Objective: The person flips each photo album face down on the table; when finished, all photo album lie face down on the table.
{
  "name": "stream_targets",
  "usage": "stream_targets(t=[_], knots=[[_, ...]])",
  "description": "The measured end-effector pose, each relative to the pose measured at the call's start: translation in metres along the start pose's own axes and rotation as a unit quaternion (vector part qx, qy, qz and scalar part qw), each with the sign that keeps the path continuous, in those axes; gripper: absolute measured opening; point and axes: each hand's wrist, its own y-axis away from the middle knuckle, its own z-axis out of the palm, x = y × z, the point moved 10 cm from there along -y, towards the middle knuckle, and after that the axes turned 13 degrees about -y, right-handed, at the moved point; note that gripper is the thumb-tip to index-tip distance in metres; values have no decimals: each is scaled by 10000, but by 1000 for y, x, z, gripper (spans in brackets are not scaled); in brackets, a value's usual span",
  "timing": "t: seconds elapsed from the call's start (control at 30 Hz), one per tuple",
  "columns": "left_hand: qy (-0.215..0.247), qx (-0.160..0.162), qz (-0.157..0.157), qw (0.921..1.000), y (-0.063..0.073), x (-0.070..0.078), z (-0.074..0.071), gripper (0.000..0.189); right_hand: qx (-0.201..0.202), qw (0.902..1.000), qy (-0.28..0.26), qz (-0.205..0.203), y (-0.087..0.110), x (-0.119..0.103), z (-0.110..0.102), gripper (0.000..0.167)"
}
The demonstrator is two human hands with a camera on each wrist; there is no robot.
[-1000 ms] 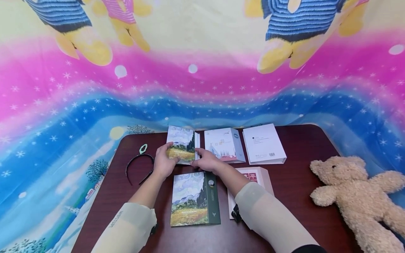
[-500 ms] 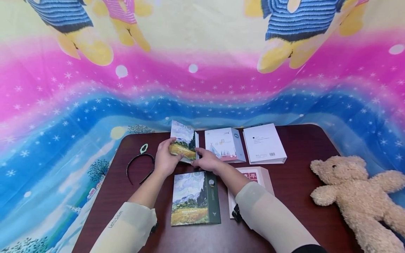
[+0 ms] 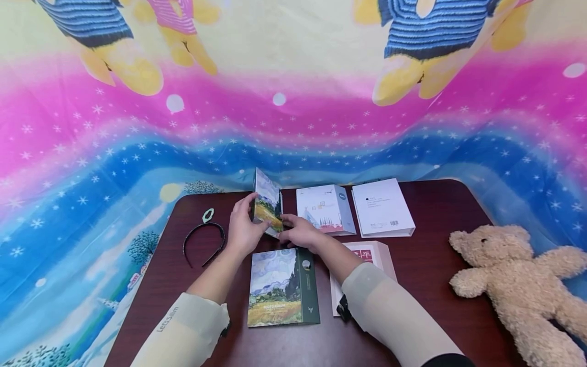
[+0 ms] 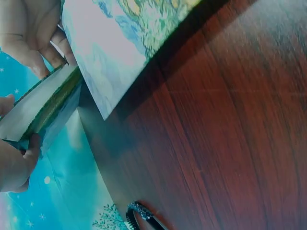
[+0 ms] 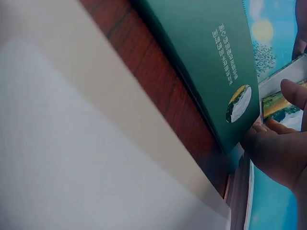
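Both hands hold a photo album (image 3: 267, 201) with a painted landscape cover at the back left of the table. It stands tilted up, its far edge raised. My left hand (image 3: 242, 227) grips its left edge, thumb across the cover front. At the lower right edge my right hand (image 3: 300, 232) pinches it with thumb and fingers. Pale page edges of the held album (image 4: 45, 103) show in the left wrist view. Just in front, a second album (image 3: 275, 290) with the same painting and a green spine lies flat, "PHOTO ALBUM" printed on it.
A pale album with a tent drawing (image 3: 321, 209) and a white album (image 3: 382, 209) lie to the right. Beneath my right forearm is a book with red characters (image 3: 367, 255). Left lie a black headband (image 3: 185, 244) and a green hair clip (image 3: 208, 215). A teddy bear (image 3: 518, 285) is at right.
The held album has been tipped up from nearly flat to steeply tilted, its top edge rising and shifting right. My left hand has moved slightly up and right with it; the right hand has hardly moved.
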Motion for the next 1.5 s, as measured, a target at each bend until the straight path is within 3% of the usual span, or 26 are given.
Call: stream_targets(t=[0.2,0.43,0.63,0.8,1.03,1.5], knots=[[281,165,48,9995,2,8,1,77,-71,9999,104,4,2,-1,-1,77],[387,191,53,9991,5,13,3,76,76,9964,819,-215,5,-13,-11,64],[409,179,122,9989,6,19,5,77,298,9990,0,-345,7,-29,-18,52],[419,258,166,9987,7,21,6,77,217,9966,-596,-521,10,-46,-15,58],[527,308,338,9976,7,24,10,75,50,9951,-693,-709,14,-59,-6,66],[664,304,512,9960,8,31,10,73,219,9947,-635,-782,17,-65,-8,72]])
